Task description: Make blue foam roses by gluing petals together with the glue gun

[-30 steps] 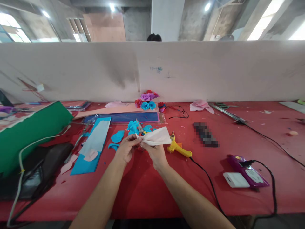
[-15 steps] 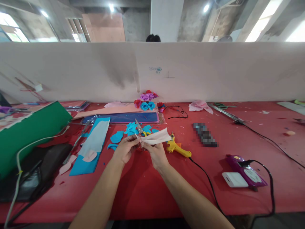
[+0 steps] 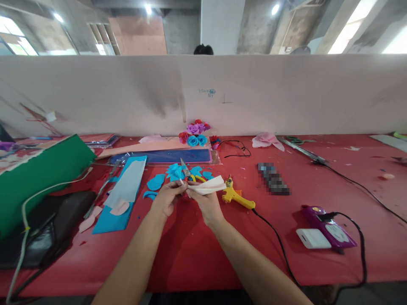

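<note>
Both my hands meet over the red table, pinching a folded strip of pale pink paper (image 3: 208,186) at its left end. My left hand (image 3: 168,197) is closed on the tip of the strip. Close beside it, my right hand (image 3: 206,203) grips the strip from below, and the free end points right. Just beyond the fingers lies a pair of pliers (image 3: 185,168) with yellow handles, partly hidden. Cut blue paper pieces (image 3: 155,182) lie to the left of the hands. A yellow glue gun (image 3: 238,195) rests to the right.
Paper flowers (image 3: 193,134) stand near the white partition (image 3: 270,93). Left are a blue paper strip (image 3: 117,220), a green sheet (image 3: 47,178) and a black bag (image 3: 63,216). On the right lie a pixelated dark object (image 3: 273,178), a purple power socket (image 3: 333,233) and cables.
The free end of the pink paper has tipped slightly down and narrowed in view. Both hands stay in nearly the same place, still holding it.
</note>
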`<state>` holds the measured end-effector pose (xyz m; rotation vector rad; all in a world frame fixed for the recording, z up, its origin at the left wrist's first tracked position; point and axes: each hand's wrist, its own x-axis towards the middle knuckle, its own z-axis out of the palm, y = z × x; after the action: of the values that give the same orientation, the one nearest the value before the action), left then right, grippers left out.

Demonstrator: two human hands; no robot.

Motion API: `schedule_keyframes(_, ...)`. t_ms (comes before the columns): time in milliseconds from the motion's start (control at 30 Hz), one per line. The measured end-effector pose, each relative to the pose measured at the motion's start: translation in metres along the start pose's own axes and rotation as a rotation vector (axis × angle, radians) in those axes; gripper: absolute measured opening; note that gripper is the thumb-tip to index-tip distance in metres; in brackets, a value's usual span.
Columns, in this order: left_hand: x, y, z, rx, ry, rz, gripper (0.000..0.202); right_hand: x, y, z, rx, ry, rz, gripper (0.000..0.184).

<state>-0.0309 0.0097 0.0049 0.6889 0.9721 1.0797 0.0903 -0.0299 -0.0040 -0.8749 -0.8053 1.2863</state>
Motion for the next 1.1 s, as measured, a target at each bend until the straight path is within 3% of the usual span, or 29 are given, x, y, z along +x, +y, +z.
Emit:
schedule_keyframes(167,-0.0028,0.0033,0.0020,0.046,0.060,0.007,0.033,0.0044,0.0025,-0.0039,0.061,0.095,-0.033,0.021)
schedule_keyframes(567,-0.0023,0.0002,0.0006,0.164,0.095,0.147,0.023,0.0049,0.0080,-0.0050,-0.057,0.102,-0.025,0.027)
schedule_keyframes(800,-0.0049,0.0009,0.0035,0.205,0.121,0.216,0.022,0.0009,0.0035,-0.0026,-0.197,0.090,-0.106,0.024)
schedule_keyframes(933,-0.0034,-0.0015,0.0013,0.281,0.099,0.294,0.021,-0.0015,0.0035,-0.0006,-0.248,0.051,-0.105,0.027)
schedule_keyframes(1100,-0.0068,0.0005,0.0061,0.218,0.021,0.228,0.023,-0.0004,0.0037,0.0011,-0.180,0.046,-0.077,0.028)
